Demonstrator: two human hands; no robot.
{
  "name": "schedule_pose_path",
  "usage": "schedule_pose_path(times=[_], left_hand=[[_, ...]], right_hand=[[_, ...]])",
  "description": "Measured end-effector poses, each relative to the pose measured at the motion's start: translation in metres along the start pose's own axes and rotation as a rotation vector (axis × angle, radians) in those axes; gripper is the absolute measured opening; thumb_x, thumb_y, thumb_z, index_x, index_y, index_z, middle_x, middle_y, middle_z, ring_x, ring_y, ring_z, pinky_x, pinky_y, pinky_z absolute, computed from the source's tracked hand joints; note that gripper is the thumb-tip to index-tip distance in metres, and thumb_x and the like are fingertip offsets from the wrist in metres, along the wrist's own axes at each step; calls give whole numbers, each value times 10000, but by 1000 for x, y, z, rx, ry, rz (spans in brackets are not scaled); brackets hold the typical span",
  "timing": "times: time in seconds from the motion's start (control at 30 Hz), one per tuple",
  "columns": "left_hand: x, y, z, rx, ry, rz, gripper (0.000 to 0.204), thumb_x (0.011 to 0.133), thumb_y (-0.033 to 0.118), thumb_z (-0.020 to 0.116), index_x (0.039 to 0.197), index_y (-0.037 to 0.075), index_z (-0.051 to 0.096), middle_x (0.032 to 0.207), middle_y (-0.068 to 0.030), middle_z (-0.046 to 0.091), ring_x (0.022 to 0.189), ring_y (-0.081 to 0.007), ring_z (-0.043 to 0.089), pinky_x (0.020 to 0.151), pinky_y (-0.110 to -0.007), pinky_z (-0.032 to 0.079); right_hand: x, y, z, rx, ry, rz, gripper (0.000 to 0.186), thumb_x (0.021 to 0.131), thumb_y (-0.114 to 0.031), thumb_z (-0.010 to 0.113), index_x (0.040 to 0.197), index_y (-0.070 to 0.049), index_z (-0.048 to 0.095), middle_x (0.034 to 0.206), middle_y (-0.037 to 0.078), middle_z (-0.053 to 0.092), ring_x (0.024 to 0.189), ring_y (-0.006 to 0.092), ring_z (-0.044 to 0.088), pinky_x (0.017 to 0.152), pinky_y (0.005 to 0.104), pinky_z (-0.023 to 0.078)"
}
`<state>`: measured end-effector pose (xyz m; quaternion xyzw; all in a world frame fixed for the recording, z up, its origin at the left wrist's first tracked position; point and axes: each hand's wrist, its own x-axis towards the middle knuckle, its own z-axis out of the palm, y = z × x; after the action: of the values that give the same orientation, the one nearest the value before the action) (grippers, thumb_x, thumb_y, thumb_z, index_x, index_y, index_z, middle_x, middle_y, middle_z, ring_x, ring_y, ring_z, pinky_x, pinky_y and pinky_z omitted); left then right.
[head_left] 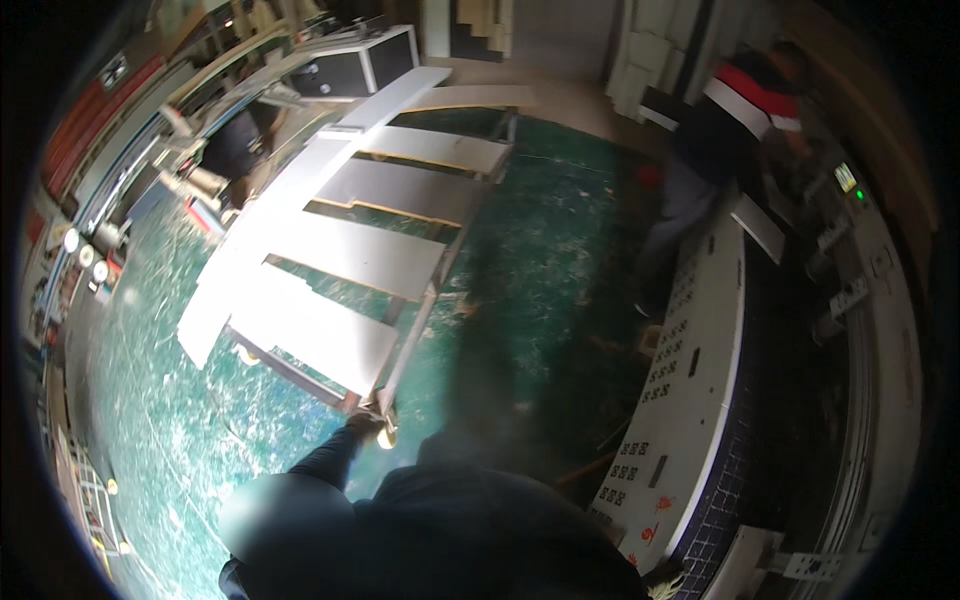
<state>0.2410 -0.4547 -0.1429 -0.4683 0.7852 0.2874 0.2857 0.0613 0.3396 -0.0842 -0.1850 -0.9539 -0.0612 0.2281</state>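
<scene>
My left arm reaches forward, and my left hand [366, 424] is closed round the near corner of a low wheeled cart [408, 345], just above a pale caster [387, 437]. Several white and grey boards [350, 250] lie crosswise on the cart, with gaps between them. One long white board [290, 190] runs lengthwise over their left ends. My right hand [664, 582] shows only in part at the bottom edge, beside the long white machine panel [680, 400]; its fingers are too dark and cut off to read.
Another person [725, 140] in a dark, red and white top bends over the machine [870, 270] at the right. A loose board [758, 228] juts out there. A black and white cabinet [355, 65] stands beyond the cart. The green floor [150, 400] is scuffed.
</scene>
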Motion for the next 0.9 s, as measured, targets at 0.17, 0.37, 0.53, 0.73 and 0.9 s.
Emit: schedule_pose_path(times=[0.17, 0.37, 0.53, 0.73, 0.9], left_hand=[[1, -14, 39, 93, 7, 201, 695, 966, 635, 558, 1280, 35, 715, 1321, -228, 708, 1231, -402, 671, 1059, -485, 510], [47, -82, 21, 52, 27, 319, 606, 982, 601, 567, 1276, 99, 735, 1258, -211, 738, 1181, -387, 698, 1020, -482, 530], [36, -105, -25, -153, 74, 143, 597, 956, 578, 643, 1296, 95, 733, 1255, -211, 744, 1204, -381, 697, 1035, -452, 531], [69, -199, -11, -134, -79, -59, 708, 967, 646, 586, 1357, 63, 685, 1388, -192, 670, 1316, -379, 618, 1120, -441, 469], [73, -213, 15, -177, 82, -40, 609, 965, 635, 631, 1199, 95, 789, 1172, -182, 780, 1158, -390, 712, 1005, -470, 537]], right_hand=[[-25, -45, -72, 59, 110, -273, 410, 1005, -395, 698, 1227, -51, 685, 1122, 191, 678, 991, 378, 659, 811, 480, 561], [-48, -168, -105, 252, 79, -490, 399, 993, -366, 718, 1168, -10, 677, 1014, 214, 685, 864, 385, 686, 704, 481, 589], [-63, -272, -120, 440, -167, -527, 408, 989, -373, 719, 1179, -15, 678, 1031, 215, 687, 883, 382, 687, 721, 478, 586], [-84, -365, -131, 552, -424, -608, 418, 985, -382, 719, 1193, -21, 679, 1052, 216, 689, 906, 379, 688, 741, 474, 584], [-96, -394, -137, 540, -579, -637, 428, 982, -390, 719, 1204, -27, 680, 1070, 217, 691, 926, 376, 690, 758, 471, 581]])
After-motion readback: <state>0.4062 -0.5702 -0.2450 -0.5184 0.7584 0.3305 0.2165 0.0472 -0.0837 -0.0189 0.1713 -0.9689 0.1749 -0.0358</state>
